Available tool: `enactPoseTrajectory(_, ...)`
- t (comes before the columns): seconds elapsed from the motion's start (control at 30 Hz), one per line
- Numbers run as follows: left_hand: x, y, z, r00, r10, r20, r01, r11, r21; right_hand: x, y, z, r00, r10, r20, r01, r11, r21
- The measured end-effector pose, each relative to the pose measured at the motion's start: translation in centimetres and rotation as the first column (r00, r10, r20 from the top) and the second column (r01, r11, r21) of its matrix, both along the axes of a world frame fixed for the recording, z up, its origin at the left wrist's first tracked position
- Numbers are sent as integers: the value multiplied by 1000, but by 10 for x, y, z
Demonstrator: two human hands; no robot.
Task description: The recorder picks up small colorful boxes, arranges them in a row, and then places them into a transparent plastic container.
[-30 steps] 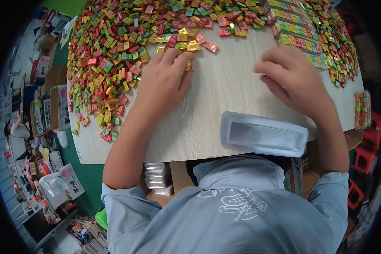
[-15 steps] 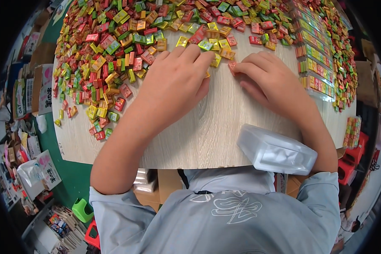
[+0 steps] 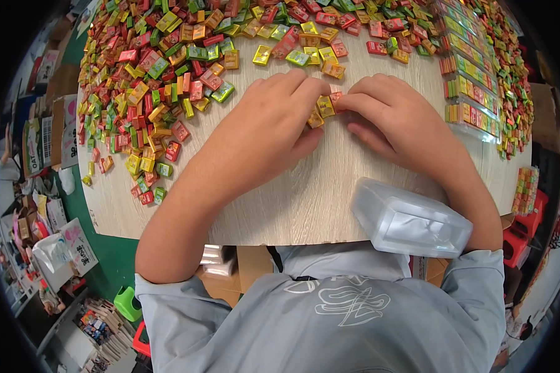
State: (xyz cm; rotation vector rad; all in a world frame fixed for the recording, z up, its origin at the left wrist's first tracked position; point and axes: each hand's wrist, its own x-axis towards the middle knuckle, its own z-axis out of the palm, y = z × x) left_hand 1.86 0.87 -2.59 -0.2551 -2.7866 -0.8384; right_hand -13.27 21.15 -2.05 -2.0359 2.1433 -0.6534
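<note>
My left hand (image 3: pixel 270 118) is closed at the middle of the table, its fingertips curled around a few small yellow and orange boxes (image 3: pixel 325 107). A small red box (image 3: pixel 336 97) is pinched in the fingertips of my right hand (image 3: pixel 395 118), right up against the yellow ones. The boxes between my hands form a short row, partly hidden by my fingers. Just beyond the hands lie loose small boxes, among them a yellow one (image 3: pixel 262 55) and a green one (image 3: pixel 298 58).
A big heap of small red, yellow, green and orange boxes (image 3: pixel 162 68) covers the table's far and left sides. Filled clear plastic cases (image 3: pixel 473 84) stand in a row at right. Near my right forearm is a clear plastic container (image 3: pixel 417 221) at the wooden table's (image 3: pixel 280 211) front edge.
My hands have come together, the left moving right with its boxes. The red box in my right hand has shifted slightly left and now meets the yellow ones.
</note>
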Motion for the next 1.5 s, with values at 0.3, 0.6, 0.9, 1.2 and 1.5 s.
enactPoseTrajectory(0.3,0,3,3,996,0,87,-7,997,80,4,3,-1,997,19,69,-20,1000,6)
enactPoseTrajectory(0.6,-15,-21,4,987,136,-87,-153,962,-228,-21,2,-3,956,-207,-207,185,975,-122)
enactPoseTrajectory(0.9,-13,-25,7,988,131,-85,-151,937,-316,-22,1,-9,751,-376,-543,333,925,-181)
enactPoseTrajectory(1.2,-4,-37,10,990,-2,138,17,994,-109,-8,17,4,985,-91,-145,83,995,-63)
enactPoseTrajectory(1.5,0,-33,20,959,23,281,-17,1000,-25,-7,13,4,997,78,8,-78,997,-14)
